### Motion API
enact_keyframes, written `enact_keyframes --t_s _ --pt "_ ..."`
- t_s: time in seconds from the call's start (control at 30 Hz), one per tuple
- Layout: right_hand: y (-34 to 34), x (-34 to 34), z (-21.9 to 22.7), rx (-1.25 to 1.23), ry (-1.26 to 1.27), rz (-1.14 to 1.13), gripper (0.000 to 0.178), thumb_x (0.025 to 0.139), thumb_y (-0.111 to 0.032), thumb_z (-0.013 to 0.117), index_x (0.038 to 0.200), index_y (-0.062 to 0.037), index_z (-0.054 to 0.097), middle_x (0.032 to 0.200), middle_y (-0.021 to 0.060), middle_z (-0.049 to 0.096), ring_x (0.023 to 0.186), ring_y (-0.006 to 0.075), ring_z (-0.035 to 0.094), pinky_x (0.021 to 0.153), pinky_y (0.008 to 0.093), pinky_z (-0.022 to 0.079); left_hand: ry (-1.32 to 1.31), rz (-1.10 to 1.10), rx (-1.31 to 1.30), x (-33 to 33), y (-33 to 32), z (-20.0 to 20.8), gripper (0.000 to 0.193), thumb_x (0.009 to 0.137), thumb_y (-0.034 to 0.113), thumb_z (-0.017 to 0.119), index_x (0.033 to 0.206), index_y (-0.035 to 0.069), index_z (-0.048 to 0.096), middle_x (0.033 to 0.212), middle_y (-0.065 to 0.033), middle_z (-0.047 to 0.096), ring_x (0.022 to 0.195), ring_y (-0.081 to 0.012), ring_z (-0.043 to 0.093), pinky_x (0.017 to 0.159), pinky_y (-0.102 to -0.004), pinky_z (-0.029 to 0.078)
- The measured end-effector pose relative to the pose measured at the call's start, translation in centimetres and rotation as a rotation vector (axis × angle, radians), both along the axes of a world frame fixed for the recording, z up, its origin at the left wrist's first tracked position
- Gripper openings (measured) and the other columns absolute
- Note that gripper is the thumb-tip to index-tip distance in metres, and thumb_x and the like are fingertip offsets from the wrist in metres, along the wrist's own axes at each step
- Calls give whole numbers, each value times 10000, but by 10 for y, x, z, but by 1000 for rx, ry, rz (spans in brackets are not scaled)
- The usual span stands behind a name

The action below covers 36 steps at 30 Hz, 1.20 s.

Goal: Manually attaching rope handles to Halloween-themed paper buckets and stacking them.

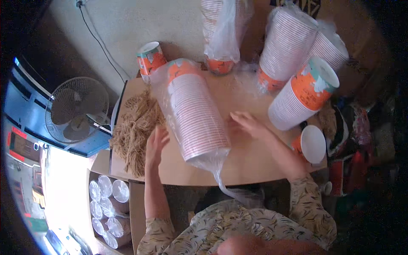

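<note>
A long stack of nested paper cups (197, 114) in a clear plastic bag lies slantwise across the middle of the table. Its end cup, orange and green, points away from me, while the bag's twisted tail (221, 180) hangs over the near edge. My left hand (157, 141) is raised just left of the stack with its fingers apart. On the other side, my right hand (247, 124) stretches open fingers toward the stack, and whether the fingertips touch the bag I cannot tell. Beside my left hand lies a heap of brown string (138, 127).
An unbagged cup stack (302, 93) and a single cup (313, 144) are at the right. Bagged stacks (287, 44) stand along the back, with a short stack (151, 59) back left. A fan (77, 110) stands left, above a box (135, 212) near several bagged stacks.
</note>
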State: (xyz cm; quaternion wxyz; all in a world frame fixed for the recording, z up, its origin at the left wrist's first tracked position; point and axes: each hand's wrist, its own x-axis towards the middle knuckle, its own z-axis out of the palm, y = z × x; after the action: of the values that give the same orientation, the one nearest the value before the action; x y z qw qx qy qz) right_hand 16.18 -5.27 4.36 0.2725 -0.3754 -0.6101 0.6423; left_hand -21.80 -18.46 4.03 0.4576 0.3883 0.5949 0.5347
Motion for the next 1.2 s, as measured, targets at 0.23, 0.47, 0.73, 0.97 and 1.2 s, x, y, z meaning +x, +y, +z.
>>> enact_keyframes --t_s 0.23,0.47,0.73,0.97,1.2 --pt "141 -95 -60 -622 342 -127 681 995 -618 503 1392 -67 563 1324 107 628 1213 237 592 1029 409 483 -39 28 -60 68 152 20 1067 910 698 567 1568 -60 205 1520 -253 417 1378 -348 433 1140 -424 366" --pt "104 -113 12 -98 420 64 777 989 -599 516 1515 -34 418 1477 125 515 1343 220 485 1138 383 374 188 223 220 82 108 34 931 871 412 743 1568 23 264 1511 -240 439 1364 -349 462 1141 -434 359" --pt "64 -96 122 617 506 -125 1008 826 -600 747 1526 7 351 1464 151 503 1394 279 422 1171 408 315 55 -30 606 84 101 101 1247 672 533 895 1534 -66 220 1411 -181 502 1255 -279 543 1075 -408 438" --pt "45 -84 190 747 343 -400 766 862 -552 749 1388 -35 542 1186 89 646 1106 199 596 1013 366 462 225 -70 978 68 93 138 1244 745 442 884 1602 9 93 1495 -194 425 1380 -266 440 1123 -407 401" --pt "73 -76 299 897 33 -235 320 974 -293 665 1199 -70 710 775 -57 616 636 33 499 536 227 392 276 250 838 53 96 268 580 958 255 720 1407 -31 492 982 -22 640 873 -93 571 761 -256 477"
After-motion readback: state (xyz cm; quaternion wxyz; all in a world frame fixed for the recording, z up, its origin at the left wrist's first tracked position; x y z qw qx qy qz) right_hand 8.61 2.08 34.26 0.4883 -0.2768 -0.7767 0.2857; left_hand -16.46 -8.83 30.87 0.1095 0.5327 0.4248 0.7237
